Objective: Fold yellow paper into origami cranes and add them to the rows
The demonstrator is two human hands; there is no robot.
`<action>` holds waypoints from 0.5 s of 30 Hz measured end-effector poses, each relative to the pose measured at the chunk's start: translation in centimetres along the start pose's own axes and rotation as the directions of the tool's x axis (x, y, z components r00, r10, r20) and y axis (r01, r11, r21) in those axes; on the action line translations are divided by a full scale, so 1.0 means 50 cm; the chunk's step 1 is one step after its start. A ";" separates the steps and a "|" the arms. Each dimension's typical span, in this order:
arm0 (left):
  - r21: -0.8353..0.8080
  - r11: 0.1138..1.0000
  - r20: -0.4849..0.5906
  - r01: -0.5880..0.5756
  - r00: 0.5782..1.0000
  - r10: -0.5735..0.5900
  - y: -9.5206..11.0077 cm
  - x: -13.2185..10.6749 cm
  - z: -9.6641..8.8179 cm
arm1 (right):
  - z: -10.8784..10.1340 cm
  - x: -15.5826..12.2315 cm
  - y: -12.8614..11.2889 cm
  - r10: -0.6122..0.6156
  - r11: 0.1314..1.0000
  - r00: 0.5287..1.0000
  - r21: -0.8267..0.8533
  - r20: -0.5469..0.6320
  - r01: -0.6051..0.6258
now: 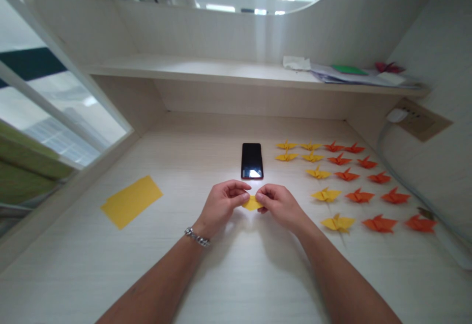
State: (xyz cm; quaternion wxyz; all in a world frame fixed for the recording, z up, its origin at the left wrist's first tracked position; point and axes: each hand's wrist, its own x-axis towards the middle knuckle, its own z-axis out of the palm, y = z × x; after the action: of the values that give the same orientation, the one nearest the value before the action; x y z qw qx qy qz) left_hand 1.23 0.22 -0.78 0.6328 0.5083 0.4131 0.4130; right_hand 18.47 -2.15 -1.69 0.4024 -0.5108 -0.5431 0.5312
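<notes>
Between my two hands is a small folded piece of yellow paper (252,204), held just above the desk. My left hand (225,200), with a chain bracelet (197,237) at its wrist, pinches the paper's left end between thumb and fingers. The right end is pinched by my right hand (279,203). Fingers cover both ends of the paper, so its full shape is hidden. Just beyond my hands lies a black phone (252,161). Off to the left, yellow paper sheets (132,201) lie flat, overlapping.
Rows of folded yellow cranes (326,194) and orange cranes (359,195) stand on the desk (236,279) at the right. A cable (405,181) runs along the right wall from a plug (397,115). Papers (354,75) rest on the shelf (206,70) above.
</notes>
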 end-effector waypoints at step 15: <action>0.152 0.985 0.000 -0.076 0.997 0.077 0.007 -0.004 0.001 | -0.002 -0.006 -0.007 0.014 0.997 0.996 -0.079 0.087 -0.007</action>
State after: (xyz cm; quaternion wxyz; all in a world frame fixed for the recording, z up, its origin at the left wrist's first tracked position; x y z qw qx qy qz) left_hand 1.18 0.05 -0.40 0.5746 0.5693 0.4254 0.4059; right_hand 18.55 -2.40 -1.32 0.3552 -0.5051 -0.5780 0.5335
